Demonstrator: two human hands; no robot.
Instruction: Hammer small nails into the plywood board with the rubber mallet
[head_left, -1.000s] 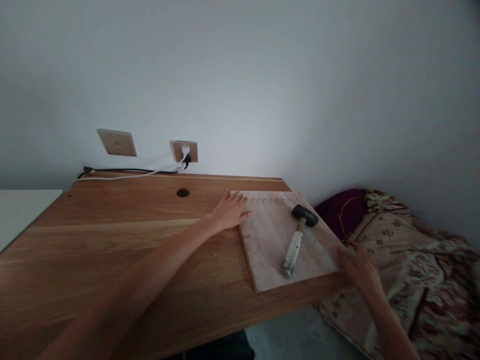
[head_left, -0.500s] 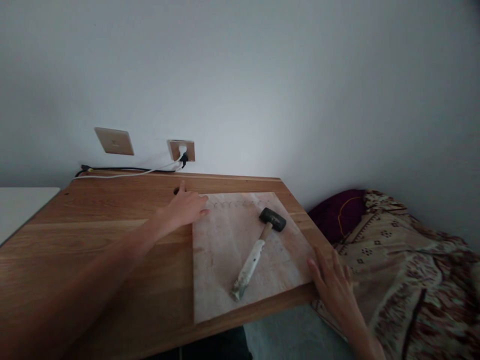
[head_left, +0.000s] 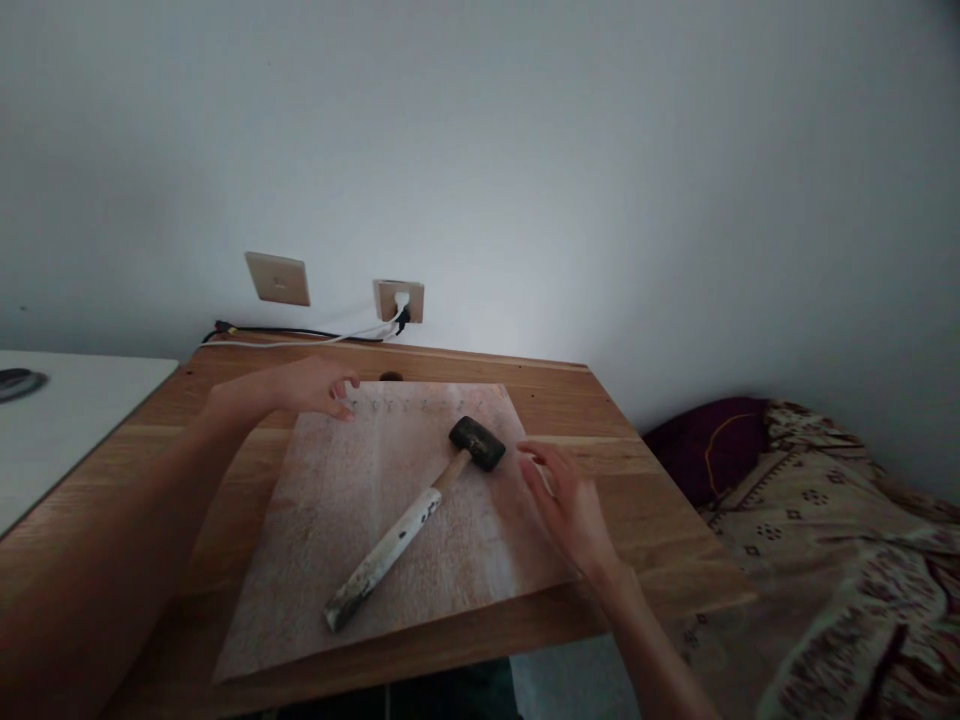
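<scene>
The fingers of the L hand (head_left: 309,385) are bent and half open, w/ a gap b/w thumb and fingertips, at the far-left corner of the board (head_left: 300,560); whether they touch it, one cannot tell. The R hand (head_left: 574,505) is loosely open, fingers slightly curved, at the board's right edge; contact is also not certain. Nothing is seen gripped in either.

The board lies flat on the wooden table (head_left: 637,470), turned a bit, and the mallet (head_left: 405,526) rests diagonally on top, head toward the far right. So, as far as one can judge, the board is already laid down b/w the hands and the mallet is not taken up; how much remains, one cannot say. Small dark marks run near the far edge, too small to identify.

Re. edges: the near side of the board is close to the table's front edge, only a narrow strip b/w them. A wider stretch of wood shows on the R, approx. up to the patterned cloth (head_left: 795,550). Behind, the cable hole (head_left: 391,376) is just beside the board, then come the cables (head_left: 300,343) and the wall (head_left: 525,200).
</scene>
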